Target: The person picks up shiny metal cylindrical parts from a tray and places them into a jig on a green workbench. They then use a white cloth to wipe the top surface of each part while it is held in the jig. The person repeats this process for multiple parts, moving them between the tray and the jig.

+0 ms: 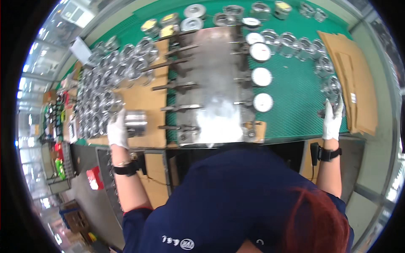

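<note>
My left hand point(117, 129), in a white glove, is at the left of the bench with its fingers closed at the end of a shiny metal piston point(136, 123). That piston lies sideways, its ring grooves showing. Just beyond the fingertips stand more pistons point(110, 101), packed in rows on brown cardboard. Far to the right, my other gloved hand, the right hand point(333, 120), reaches along the cardboard's edge. Its thumb and fingers straddle a piston that the hand mostly hides, next to another piston point(331, 87). Blur softens the fingers of both hands.
Between my hands lies a long metal plate point(217, 80) with bars sticking out on its left. White dial gauges point(263, 102) line its right side on the green mat point(291, 88). Flat cardboard sheets point(354, 84) border the right; several pistons point(260, 11) stand at the back.
</note>
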A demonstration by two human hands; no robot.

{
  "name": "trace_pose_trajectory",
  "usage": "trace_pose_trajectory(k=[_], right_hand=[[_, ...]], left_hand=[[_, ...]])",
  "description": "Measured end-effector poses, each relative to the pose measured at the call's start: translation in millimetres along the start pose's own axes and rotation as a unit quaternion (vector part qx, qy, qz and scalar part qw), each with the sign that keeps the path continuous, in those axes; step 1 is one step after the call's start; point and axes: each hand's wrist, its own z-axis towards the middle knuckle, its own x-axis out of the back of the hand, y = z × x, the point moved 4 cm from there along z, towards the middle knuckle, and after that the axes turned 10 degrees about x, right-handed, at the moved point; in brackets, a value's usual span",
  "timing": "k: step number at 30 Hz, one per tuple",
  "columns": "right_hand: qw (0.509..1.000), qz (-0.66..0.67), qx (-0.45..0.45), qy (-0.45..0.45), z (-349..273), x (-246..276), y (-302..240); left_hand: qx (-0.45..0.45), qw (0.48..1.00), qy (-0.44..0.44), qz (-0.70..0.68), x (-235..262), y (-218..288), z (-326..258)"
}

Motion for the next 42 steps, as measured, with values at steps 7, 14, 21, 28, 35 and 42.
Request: trace_pose_trajectory(k=[7, 14, 21, 28, 35, 42], right_hand=[[0.839, 0.114, 0.351, -0.399, -97, -175, -181], [0.856, -0.059, 0.315, -0.405, -110, -206, -179], [0.835, -0.175, 0.357, -0.381, -117, -213, -183], [0.880, 0.053, 0.009, -0.473, -133, -192, -128], [0.846, 0.132, -0.195, -0.478, -141, -199, -114], [0.850, 0.142, -0.197, -0.468, -137, -201, -117]], left_hand=[[0.076, 0.906, -0.378, -0.173, -55, 63, -118], [-0.160, 0.902, -0.365, 0.167, -104, 54, -123], [-0.469, 0.814, -0.298, 0.167, -142, 77, -148], [-0.524, 0.820, -0.188, 0.132, -164, 68, -143], [-0.456, 0.849, -0.259, 0.062, -179, 75, -133], [-0.452, 0.853, -0.256, 0.051, -183, 80, -131]])
